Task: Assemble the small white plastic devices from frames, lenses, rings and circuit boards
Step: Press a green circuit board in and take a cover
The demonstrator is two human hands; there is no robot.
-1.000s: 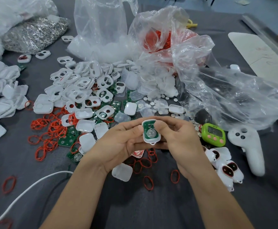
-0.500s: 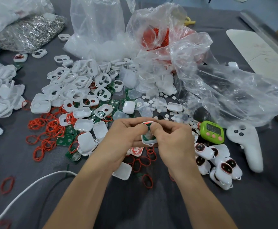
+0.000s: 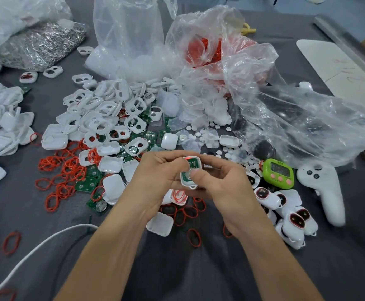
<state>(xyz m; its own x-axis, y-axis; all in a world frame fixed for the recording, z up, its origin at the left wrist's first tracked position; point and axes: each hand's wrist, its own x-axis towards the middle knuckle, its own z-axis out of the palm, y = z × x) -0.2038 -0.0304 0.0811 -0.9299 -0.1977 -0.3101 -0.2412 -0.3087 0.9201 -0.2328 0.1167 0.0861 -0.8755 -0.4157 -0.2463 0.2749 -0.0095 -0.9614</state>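
Both hands hold one small white device [image 3: 192, 170] above the table's middle. A green circuit board sits in its frame and a red ring edge shows at its top. My left hand [image 3: 155, 177] grips its left side with curled fingers. My right hand [image 3: 222, 181] grips its right side, thumb pressing on the board. White frames [image 3: 103, 118] are heaped behind, with loose red rings [image 3: 62, 170], green circuit boards [image 3: 86, 183] and clear lenses [image 3: 207, 135] around them. Several finished devices [image 3: 285, 211] lie at the right.
Clear plastic bags [image 3: 264, 101] spread across the back and right, one holding red rings [image 3: 203, 51]. A green timer [image 3: 278, 173] and a white controller [image 3: 324, 192] lie right. A bag of metal clips [image 3: 40, 46] sits back left. A white cable [image 3: 25, 257] crosses the near left.
The device was flat and plainly shown between my fingertips; now both hands have closed more tightly round it, and my right thumb presses on the board.
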